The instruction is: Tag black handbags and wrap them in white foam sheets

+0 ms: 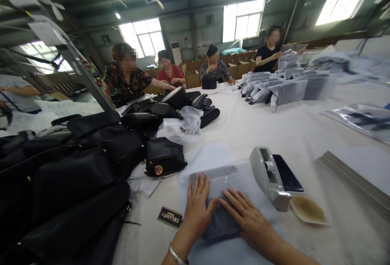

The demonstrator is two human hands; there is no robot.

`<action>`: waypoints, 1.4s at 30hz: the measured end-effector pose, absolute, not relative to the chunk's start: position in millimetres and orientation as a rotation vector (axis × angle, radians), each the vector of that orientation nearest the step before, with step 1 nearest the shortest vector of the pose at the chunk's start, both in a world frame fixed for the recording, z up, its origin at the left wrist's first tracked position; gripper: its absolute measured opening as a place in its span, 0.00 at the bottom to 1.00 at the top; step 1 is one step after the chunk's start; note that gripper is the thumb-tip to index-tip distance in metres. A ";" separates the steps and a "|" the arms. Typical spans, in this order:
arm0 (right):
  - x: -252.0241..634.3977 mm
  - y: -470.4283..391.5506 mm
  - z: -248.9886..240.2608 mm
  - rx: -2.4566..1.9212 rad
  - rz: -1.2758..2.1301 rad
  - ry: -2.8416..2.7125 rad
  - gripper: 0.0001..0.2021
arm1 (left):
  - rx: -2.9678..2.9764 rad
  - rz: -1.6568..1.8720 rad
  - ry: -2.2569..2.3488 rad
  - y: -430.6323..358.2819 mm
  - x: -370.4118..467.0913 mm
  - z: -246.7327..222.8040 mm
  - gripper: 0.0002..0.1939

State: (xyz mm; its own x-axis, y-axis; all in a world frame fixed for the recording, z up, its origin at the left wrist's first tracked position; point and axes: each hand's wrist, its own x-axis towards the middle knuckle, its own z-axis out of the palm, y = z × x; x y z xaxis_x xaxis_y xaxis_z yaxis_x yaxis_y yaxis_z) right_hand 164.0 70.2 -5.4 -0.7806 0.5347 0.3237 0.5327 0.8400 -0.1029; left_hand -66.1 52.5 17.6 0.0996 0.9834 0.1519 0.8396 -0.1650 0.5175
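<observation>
A dark bag wrapped in thin white translucent paper (222, 236) lies flat on the table in front of me. My left hand (198, 206) rests on its left side, fingers stretched out. Across from it my right hand (248, 216) lies flat on the right side, fingers apart, the tips close to my left thumb. More of the pale sheet spreads out under and around the bag. Beside my left wrist lies a black tag (170, 217) with gold lettering that reads DELUXITY. A small black handbag (164, 156) with a round gold emblem sits beyond it.
Black bags (76, 175) pile up on the left. To the right are a grey tape dispenser (265, 171), a dark phone (288, 173), a shallow dish (308, 209) and stacked boards (356, 179). Wrapped bags (289, 90) stand farther back. Several co-workers are around the table.
</observation>
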 end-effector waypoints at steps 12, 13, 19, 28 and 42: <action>146.1 159.2 82.4 -0.644 0.254 -2.850 0.35 | 1.688 1.161 1.955 42.7 -98.5 52.3 0.25; 147.5 157.4 77.9 -0.635 0.228 -2.841 0.36 | 1.766 1.097 1.959 45.2 -95.8 53.9 0.25; 159.7 120.0 43.3 -0.616 0.067 -2.714 0.36 | 2.149 0.586 1.970 55.9 -82.3 64.9 0.26; 204.1 88.5 44.7 -0.775 0.094 -2.571 0.23 | 2.311 0.615 1.799 25.2 -83.3 30.9 0.19; 281.5 133.3 14.6 -1.770 0.788 -1.458 0.20 | 2.352 0.812 1.810 34.6 -77.9 10.5 0.22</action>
State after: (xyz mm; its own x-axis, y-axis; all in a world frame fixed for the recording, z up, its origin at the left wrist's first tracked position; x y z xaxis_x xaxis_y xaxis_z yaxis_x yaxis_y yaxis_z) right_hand 281.5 133.3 14.6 0.1808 0.9833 -0.0206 0.5562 -0.1195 -0.8224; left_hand -77.9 34.6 10.5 0.1693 0.9156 0.3648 0.8813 -0.3063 0.3598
